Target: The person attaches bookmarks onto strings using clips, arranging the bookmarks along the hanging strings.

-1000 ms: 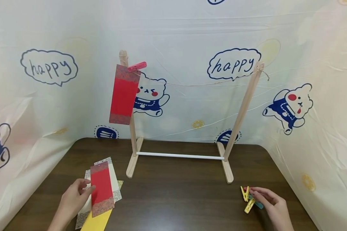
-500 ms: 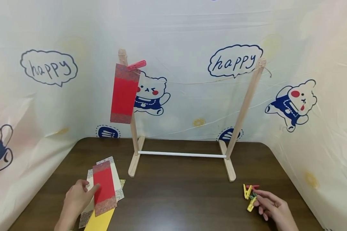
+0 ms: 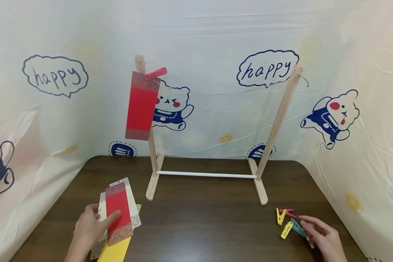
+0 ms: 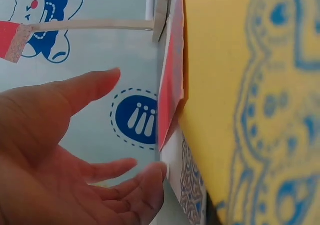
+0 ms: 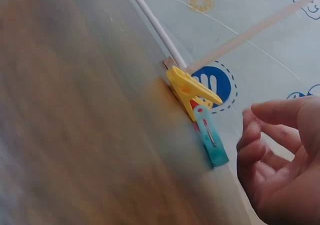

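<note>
My left hand point(image 3: 90, 227) is at the left edge of a small pile of cards, its thumb reaching over a red card point(image 3: 118, 203) with patterned ends. In the left wrist view the thumb and fingers are spread, with nothing between them. Beneath the red card lie cream cards with grey patterned ends point(image 3: 136, 220) and a yellow card point(image 3: 116, 250). At the right, my right hand point(image 3: 324, 234) has loosely bent fingers beside a teal clothespin point(image 3: 297, 228). Around it lie a yellow clothespin point(image 3: 286, 230), another yellow clothespin point(image 3: 278, 217) and a red clothespin point(image 3: 287, 211).
A wooden stand with a left post point(image 3: 152, 153), a right post point(image 3: 278, 122) and a white crossbar point(image 3: 206, 174) stands at the back of the brown table point(image 3: 196, 214). From its string point(image 3: 216, 94) hangs another red card point(image 3: 142, 109), pinned by a pink clothespin point(image 3: 156, 73).
My right hand has drawn back to the right from among the clothespins, leaving the teal one in plain view. My left thumb has slid farther over the red card.
</note>
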The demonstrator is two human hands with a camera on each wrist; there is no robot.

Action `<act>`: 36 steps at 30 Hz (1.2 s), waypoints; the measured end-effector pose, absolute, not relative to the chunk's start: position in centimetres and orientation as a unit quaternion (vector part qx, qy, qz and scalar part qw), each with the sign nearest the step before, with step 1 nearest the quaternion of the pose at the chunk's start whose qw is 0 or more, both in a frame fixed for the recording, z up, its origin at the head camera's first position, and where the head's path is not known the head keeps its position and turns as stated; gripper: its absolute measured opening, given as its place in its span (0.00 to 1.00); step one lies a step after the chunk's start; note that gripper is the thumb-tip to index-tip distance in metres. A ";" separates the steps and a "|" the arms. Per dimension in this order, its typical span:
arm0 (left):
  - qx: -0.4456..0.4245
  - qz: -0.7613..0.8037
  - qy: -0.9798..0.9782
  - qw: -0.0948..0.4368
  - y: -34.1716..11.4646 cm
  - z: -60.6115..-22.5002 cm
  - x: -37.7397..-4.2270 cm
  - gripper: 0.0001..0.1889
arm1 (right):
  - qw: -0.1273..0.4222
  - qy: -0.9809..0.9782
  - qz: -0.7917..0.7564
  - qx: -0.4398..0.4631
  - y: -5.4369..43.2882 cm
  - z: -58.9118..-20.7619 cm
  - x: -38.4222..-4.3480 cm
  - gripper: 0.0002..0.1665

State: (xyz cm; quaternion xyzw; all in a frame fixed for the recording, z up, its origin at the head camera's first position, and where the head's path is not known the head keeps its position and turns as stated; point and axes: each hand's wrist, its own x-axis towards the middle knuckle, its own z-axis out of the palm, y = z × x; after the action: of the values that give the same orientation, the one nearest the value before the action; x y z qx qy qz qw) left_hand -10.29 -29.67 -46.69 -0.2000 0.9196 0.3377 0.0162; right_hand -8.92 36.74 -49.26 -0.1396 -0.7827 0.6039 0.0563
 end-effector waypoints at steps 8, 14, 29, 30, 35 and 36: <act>-0.141 0.388 0.910 0.030 -29.0 -46.2 -10.6 0.49 | 0.151 -0.834 0.494 -0.195 36.6 -49.3 -8.6 0.16; -0.146 0.322 0.935 0.036 -28.5 -46.4 -11.4 0.52 | 0.147 -0.842 0.483 -0.190 36.4 -49.0 -8.9 0.16; -0.172 0.214 0.955 0.113 -27.7 -45.2 -13.3 0.53 | -0.019 -0.892 0.415 -0.179 37.6 -48.5 -9.5 0.37; -0.171 0.215 0.955 0.111 -27.6 -45.1 -13.4 0.52 | -0.019 -0.895 0.410 -0.174 37.6 -48.5 -9.5 0.37; -0.172 0.221 0.957 0.077 -27.6 -44.9 -13.9 0.55 | -0.001 -0.902 0.402 -0.158 37.4 -48.7 -9.4 0.34; -0.172 0.221 0.957 0.068 -27.7 -44.9 -14.0 0.56 | 0.002 -0.902 0.403 -0.156 37.4 -48.8 -9.4 0.34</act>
State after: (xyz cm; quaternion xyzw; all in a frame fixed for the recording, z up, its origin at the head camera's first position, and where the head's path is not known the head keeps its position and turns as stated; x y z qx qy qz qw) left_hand -14.04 -27.67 -44.86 -0.1725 0.9575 0.2211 0.0679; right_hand -9.40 37.36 -48.81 -0.1560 -0.9017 0.4034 0.0021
